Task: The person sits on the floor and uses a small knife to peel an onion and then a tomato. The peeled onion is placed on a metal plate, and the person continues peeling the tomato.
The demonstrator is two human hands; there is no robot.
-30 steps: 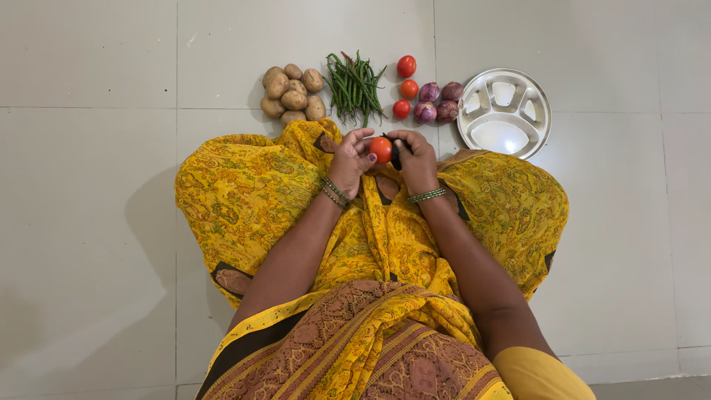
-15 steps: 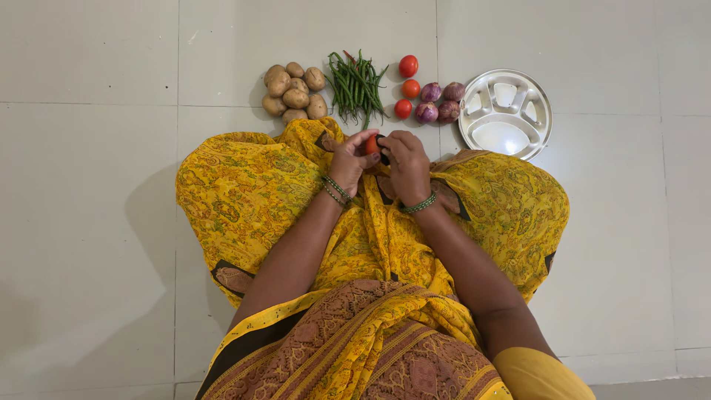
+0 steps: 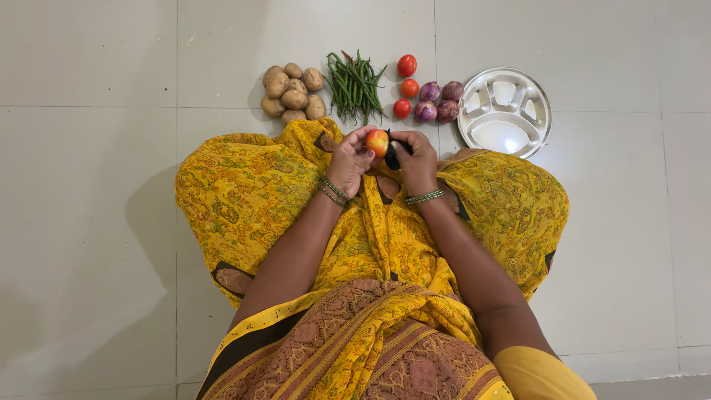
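Head view, looking down on a tiled floor (image 3: 89,222) and a lap draped in yellow patterned cloth (image 3: 244,192). At the upper right, a round steel plate (image 3: 539,96) with several compartments, all holding nothing. Left of the plate, four purple onions (image 3: 438,102) bunched together; beside them, three red tomatoes (image 3: 405,87) in a short column. Further left, a bundle of green beans (image 3: 355,85), too many to count, then a heap of about seven potatoes (image 3: 292,92). Above the lap, a fourth tomato (image 3: 377,142), red and partly yellow, pinched in the curled fingers of the left hand (image 3: 349,159). Right hand (image 3: 416,159) closed around a small dark tool (image 3: 392,154), kind unclear, pressed against the tomato's right side. Green bangles (image 3: 424,197) on both wrists.
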